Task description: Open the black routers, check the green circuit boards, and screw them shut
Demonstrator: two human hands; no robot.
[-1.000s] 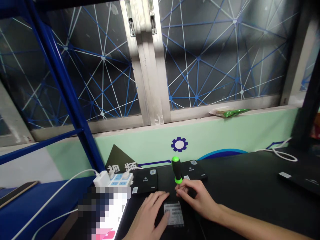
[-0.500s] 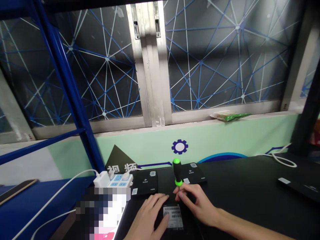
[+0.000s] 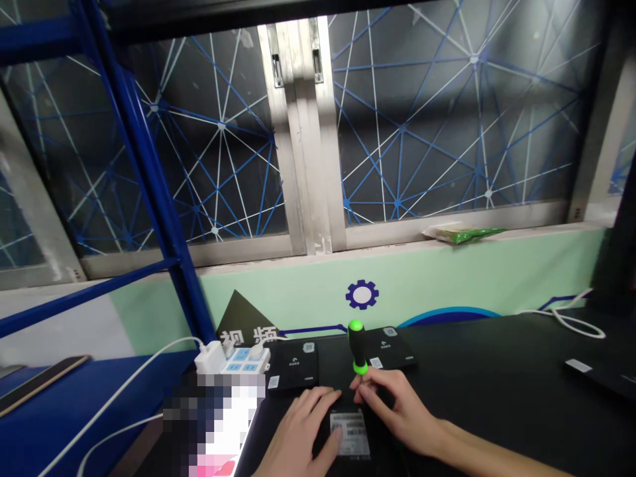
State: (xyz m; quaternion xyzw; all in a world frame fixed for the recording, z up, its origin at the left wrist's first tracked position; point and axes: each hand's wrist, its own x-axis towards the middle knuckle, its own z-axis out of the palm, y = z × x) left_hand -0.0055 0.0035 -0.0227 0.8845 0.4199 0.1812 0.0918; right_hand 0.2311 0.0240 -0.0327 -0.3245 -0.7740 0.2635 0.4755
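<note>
A black box-shaped device (image 3: pixel 352 457) with a white printed label (image 3: pixel 350 434) lies in front of me on the dark table. Across its left side rests my left hand (image 3: pixel 307 427), fingers stretched out and thumb near the label. My right hand (image 3: pixel 382 394) pinches the lower end of a green and black screwdriver (image 3: pixel 357 344), which stands upright at the device's far right corner. The screwdriver's tip is hidden by my fingers.
Two black boxes, one at left (image 3: pixel 295 368) and one at right (image 3: pixel 390 348), lie behind my hands. A power strip (image 3: pixel 246 361) with white plugs is at left, beside a bright blurred screen (image 3: pixel 238 411). Another black device (image 3: pixel 601 377) and a white cable (image 3: pixel 579 321) are far right.
The whole view has shifted slightly right and down. Both hands and the screwdriver keep nearly the same place on the device.
</note>
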